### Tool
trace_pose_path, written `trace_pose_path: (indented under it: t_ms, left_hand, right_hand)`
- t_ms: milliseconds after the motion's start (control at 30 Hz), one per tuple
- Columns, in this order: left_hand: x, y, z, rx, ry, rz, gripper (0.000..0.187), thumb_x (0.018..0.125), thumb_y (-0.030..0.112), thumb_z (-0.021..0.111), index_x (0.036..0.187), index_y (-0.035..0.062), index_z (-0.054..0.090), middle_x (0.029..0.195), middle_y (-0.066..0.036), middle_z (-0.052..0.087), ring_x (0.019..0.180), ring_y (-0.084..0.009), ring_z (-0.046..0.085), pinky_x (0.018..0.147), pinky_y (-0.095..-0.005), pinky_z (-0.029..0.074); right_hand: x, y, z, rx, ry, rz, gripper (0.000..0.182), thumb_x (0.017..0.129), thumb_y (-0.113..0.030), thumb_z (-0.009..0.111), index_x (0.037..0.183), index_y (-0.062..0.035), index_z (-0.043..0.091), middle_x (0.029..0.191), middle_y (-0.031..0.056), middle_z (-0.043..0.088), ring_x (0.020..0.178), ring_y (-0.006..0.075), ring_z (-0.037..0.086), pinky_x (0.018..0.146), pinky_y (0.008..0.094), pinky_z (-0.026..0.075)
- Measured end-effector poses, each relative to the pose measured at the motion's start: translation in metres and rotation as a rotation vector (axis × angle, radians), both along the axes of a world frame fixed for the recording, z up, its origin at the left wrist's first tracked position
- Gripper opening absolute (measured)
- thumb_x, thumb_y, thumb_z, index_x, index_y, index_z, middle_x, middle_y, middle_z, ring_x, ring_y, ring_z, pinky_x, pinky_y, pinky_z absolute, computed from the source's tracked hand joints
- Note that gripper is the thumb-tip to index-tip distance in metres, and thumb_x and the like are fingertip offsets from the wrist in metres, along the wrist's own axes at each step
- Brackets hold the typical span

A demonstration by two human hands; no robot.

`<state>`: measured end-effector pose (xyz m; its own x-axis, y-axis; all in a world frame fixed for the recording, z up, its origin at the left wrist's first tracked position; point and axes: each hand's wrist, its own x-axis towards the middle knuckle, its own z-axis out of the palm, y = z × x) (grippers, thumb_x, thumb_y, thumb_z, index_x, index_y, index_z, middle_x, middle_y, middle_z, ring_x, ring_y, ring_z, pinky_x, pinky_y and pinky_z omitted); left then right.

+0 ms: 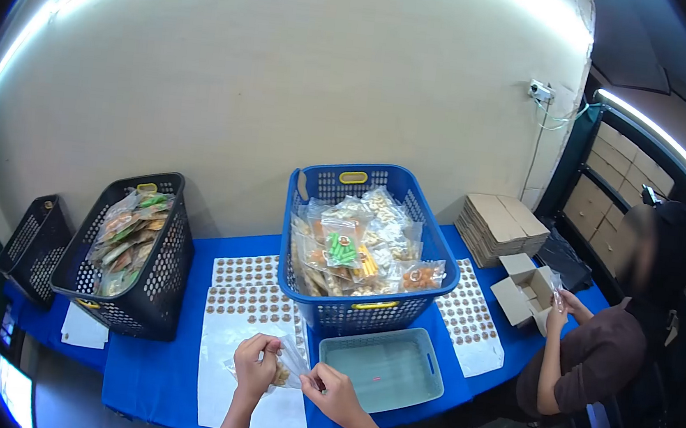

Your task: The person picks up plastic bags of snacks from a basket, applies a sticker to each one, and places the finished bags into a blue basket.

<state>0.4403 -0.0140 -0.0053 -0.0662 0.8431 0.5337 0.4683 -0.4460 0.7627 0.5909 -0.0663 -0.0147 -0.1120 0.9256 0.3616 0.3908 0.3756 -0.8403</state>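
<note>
Between my two hands is a clear plastic bag (290, 356) with some pale pieces low inside it. My left hand (256, 362) is closed on the bag's left side, thumb up. At the opposite edge, the fingers of my right hand (333, 388) pinch the plastic. Beneath them lies a white sheet of round brown stickers (256, 305), its lower part bare. A shallow grey-green tray (378, 403) sits just right of my right hand. Behind it stands a blue basket (349, 318) heaped with filled snack bags (357, 236).
To the left are a black basket (151, 278) of packets and a smaller dark basket (40, 267). Another sticker sheet (469, 317), flattened cartons (503, 225) and an open cardboard box (521, 297) are on the right. A co-worker (602, 354) there holds a small clear bag.
</note>
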Motion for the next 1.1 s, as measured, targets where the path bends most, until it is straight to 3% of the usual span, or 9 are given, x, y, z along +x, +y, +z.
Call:
trace_pose_path:
  t_ms: [333, 433, 533, 633, 733, 800, 933, 1033, 1100]
  left_hand:
    - [0.003, 0.007, -0.021, 0.186, 0.080, 0.153, 0.012, 0.079, 0.009, 0.056, 0.068, 0.0041, 0.057, 0.060, -0.008, 0.055, 0.054, -0.0221, 0.052, 0.055, -0.0307, 0.038]
    - [-0.033, 0.025, -0.006, -0.156, -0.475, 0.237, 0.023, 0.087, 0.016, 0.050, 0.072, -0.0002, 0.055, 0.057, -0.003, 0.049, 0.056, -0.0090, 0.047, 0.050, -0.0249, 0.037]
    - [-0.029, 0.020, 0.006, -0.264, -0.252, 0.072, 0.028, 0.089, 0.021, 0.048, 0.074, -0.0005, 0.057, 0.059, 0.001, 0.050, 0.057, -0.0067, 0.046, 0.052, -0.0224, 0.037]
    - [-0.007, 0.018, -0.026, -0.488, -0.133, -0.302, 0.025, 0.089, 0.020, 0.047, 0.080, 0.0003, 0.060, 0.066, 0.001, 0.055, 0.060, -0.0043, 0.046, 0.053, -0.0220, 0.039]
    - [0.014, 0.006, -0.047, -0.747, -0.112, -0.672, 0.024, 0.089, 0.022, 0.048, 0.091, 0.0014, 0.060, 0.074, 0.000, 0.057, 0.068, -0.0048, 0.048, 0.062, -0.0222, 0.042]
    - [0.019, 0.000, -0.044, -0.902, -0.058, -0.843, 0.025, 0.088, 0.023, 0.049, 0.100, 0.0023, 0.059, 0.085, -0.003, 0.059, 0.076, -0.0070, 0.049, 0.070, -0.0233, 0.043]
    - [0.017, -0.007, -0.030, -0.643, -0.142, -0.758, 0.026, 0.087, 0.023, 0.053, 0.102, 0.0034, 0.059, 0.098, -0.007, 0.060, 0.090, -0.0136, 0.055, 0.080, -0.0280, 0.043]
    - [0.011, -0.014, -0.014, -0.493, -0.098, -0.791, 0.025, 0.083, 0.019, 0.057, 0.103, 0.0036, 0.058, 0.100, -0.008, 0.060, 0.094, -0.0151, 0.055, 0.082, -0.0279, 0.042]
    - [0.020, -0.021, -0.001, -0.355, -0.037, -0.685, 0.017, 0.079, 0.013, 0.062, 0.092, 0.0021, 0.062, 0.089, -0.008, 0.061, 0.084, -0.0152, 0.057, 0.075, -0.0270, 0.044]
  right_hand:
    - [0.018, 0.001, 0.003, -0.047, -0.075, 0.113, 0.021, 0.077, -0.012, 0.062, 0.069, -0.0006, 0.047, 0.058, 0.0065, 0.047, 0.050, 0.0158, 0.047, 0.050, 0.0284, 0.040]
    - [0.039, -0.008, -0.023, -0.129, 0.027, 0.241, 0.015, 0.076, -0.011, 0.063, 0.074, -0.0008, 0.052, 0.065, 0.0059, 0.052, 0.053, 0.0162, 0.048, 0.052, 0.0270, 0.041]
    - [0.050, -0.008, -0.014, -0.110, 0.021, 0.084, 0.015, 0.073, -0.012, 0.065, 0.082, -0.0030, 0.057, 0.075, 0.0053, 0.056, 0.067, 0.0173, 0.053, 0.064, 0.0279, 0.042]
    - [0.037, -0.006, 0.019, 0.310, -0.138, -0.102, 0.020, 0.070, -0.013, 0.067, 0.088, -0.0068, 0.060, 0.083, 0.0053, 0.057, 0.083, 0.0200, 0.053, 0.076, 0.0312, 0.040]
    - [0.038, -0.013, 0.023, 0.371, -0.415, 0.072, 0.019, 0.071, -0.014, 0.067, 0.088, -0.0096, 0.061, 0.083, 0.0037, 0.058, 0.092, 0.0206, 0.051, 0.085, 0.0362, 0.035]
    - [0.042, -0.012, 0.011, 0.315, -0.381, 0.173, 0.013, 0.073, -0.013, 0.065, 0.085, -0.0089, 0.062, 0.081, 0.0044, 0.058, 0.086, 0.0200, 0.053, 0.080, 0.0344, 0.038]
    - [0.058, -0.008, -0.011, -0.046, -0.164, 0.215, 0.013, 0.075, -0.015, 0.063, 0.082, -0.0051, 0.060, 0.076, 0.0064, 0.056, 0.073, 0.0223, 0.055, 0.068, 0.0331, 0.042]
    - [0.059, -0.003, -0.007, -0.027, -0.070, 0.119, 0.014, 0.075, -0.015, 0.064, 0.079, -0.0025, 0.059, 0.069, 0.0099, 0.054, 0.062, 0.0254, 0.054, 0.056, 0.0318, 0.041]
    - [0.052, -0.001, 0.005, -0.007, -0.073, 0.112, 0.014, 0.076, -0.014, 0.063, 0.078, -0.0013, 0.058, 0.068, 0.0108, 0.053, 0.060, 0.0270, 0.054, 0.054, 0.0327, 0.041]
